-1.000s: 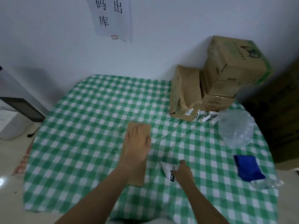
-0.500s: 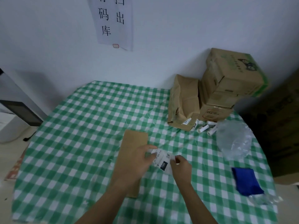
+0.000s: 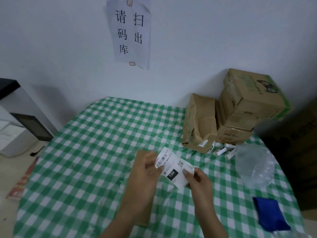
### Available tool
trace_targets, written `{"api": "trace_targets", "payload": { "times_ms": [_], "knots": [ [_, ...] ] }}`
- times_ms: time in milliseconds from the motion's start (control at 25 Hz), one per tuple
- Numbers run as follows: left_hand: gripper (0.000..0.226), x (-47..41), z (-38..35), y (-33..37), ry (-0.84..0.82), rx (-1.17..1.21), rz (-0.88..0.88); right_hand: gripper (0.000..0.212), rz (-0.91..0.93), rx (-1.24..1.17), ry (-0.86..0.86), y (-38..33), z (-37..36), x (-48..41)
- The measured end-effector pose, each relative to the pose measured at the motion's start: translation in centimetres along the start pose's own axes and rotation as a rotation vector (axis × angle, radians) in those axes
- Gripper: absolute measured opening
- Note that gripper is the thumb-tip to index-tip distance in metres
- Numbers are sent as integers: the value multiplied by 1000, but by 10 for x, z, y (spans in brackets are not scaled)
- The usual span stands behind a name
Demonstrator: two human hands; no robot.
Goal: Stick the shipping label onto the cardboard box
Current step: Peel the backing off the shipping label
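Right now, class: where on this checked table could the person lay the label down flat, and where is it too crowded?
Free: the checked cloth left of the flat cardboard box, back to the wall. Crowded: the far right corner, with the paper bag, stacked boxes, small tubes and plastic bag; a blue cloth sits near right.

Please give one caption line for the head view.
Both hands, left hand and right hand, hold shipping label above flat cardboard box.
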State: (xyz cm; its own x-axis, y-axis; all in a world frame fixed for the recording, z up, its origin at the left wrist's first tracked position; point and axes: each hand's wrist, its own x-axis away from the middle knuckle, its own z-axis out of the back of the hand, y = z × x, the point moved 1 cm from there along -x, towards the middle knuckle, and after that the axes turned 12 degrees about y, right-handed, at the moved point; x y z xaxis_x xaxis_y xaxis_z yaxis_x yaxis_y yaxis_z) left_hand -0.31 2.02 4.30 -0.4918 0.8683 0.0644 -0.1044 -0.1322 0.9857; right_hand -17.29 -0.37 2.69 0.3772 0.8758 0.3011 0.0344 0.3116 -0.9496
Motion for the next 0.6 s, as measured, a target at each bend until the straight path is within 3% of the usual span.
{"api": "trace_targets", "payload": {
  "times_ms": [160, 360, 600],
  "knots": [
    [37, -9, 12, 4, 117, 133, 122, 8, -80, -110, -154, -11, 2, 21],
    [29, -16, 26, 10, 2, 122, 63, 23, 3, 115, -316, -22, 4, 32],
    [28, -16, 27, 23, -233, -3, -49, 10, 144, 35, -138, -51, 4, 37]
  ]
}}
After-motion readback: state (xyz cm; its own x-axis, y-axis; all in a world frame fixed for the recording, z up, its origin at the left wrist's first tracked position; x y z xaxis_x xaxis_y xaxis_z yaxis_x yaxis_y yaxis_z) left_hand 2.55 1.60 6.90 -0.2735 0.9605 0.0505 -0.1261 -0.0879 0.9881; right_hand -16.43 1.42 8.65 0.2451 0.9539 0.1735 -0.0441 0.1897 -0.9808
